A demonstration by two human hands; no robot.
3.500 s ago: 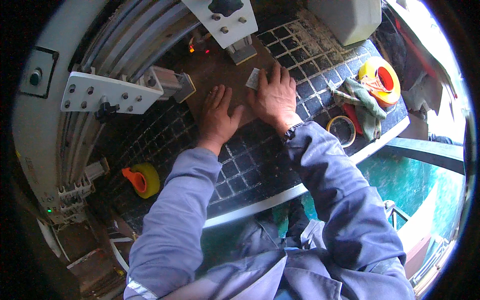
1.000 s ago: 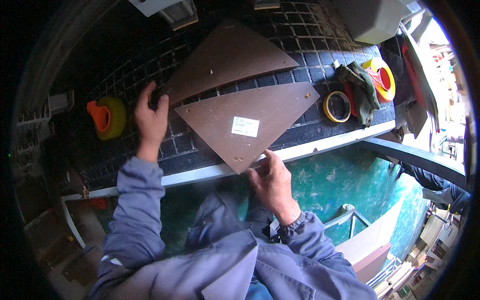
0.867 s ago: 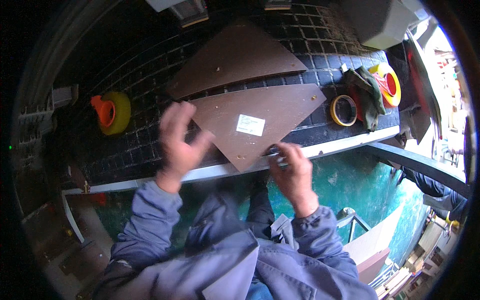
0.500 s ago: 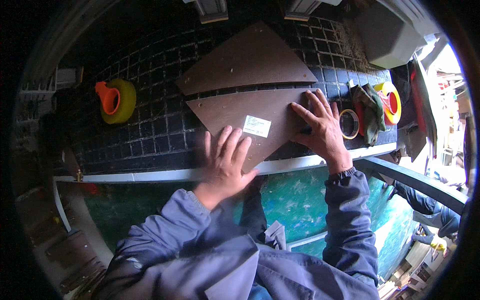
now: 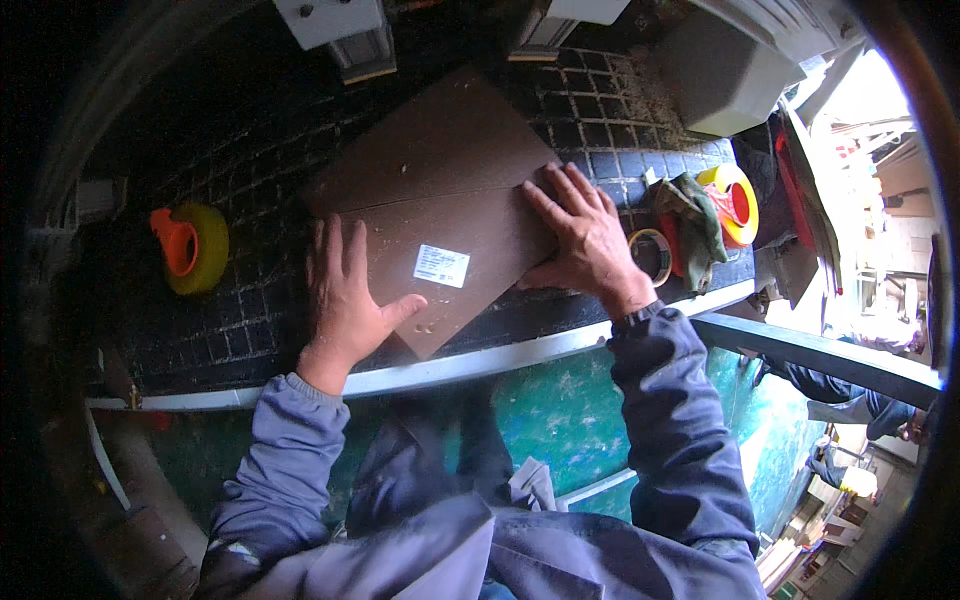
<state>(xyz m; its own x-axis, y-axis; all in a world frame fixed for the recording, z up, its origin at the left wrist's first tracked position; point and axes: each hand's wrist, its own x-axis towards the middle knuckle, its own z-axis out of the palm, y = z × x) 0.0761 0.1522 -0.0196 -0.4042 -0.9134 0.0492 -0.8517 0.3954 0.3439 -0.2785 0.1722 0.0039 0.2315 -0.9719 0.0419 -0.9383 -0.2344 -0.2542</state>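
Note:
Two flat brown boards lie on the dark gridded bench top, edge to edge along a thin seam. A white printed label (image 5: 441, 266) sticks to the near board (image 5: 490, 240); the far board (image 5: 440, 135) reaches away from me. My left hand (image 5: 345, 310) rests at the left edge of the near board, fingers stretched and thumb lying on its face. At the right corner, my right hand (image 5: 588, 235) has its fingers spread, touching the boards' edges near the seam. Neither hand is closed around anything.
An orange tape dispenser with a yellow roll (image 5: 195, 248) sits at the left. At the right are a tape roll (image 5: 650, 256), a dark green cloth (image 5: 692, 225) and a yellow-and-red tape dispenser (image 5: 735, 205). A pale rail (image 5: 500, 358) edges the bench. Another person (image 5: 885, 410) is at the far right.
The gap between the two boards has closed to a thin line. My left hand has moved from the near board's lower middle to its left edge. The view has shifted slightly.

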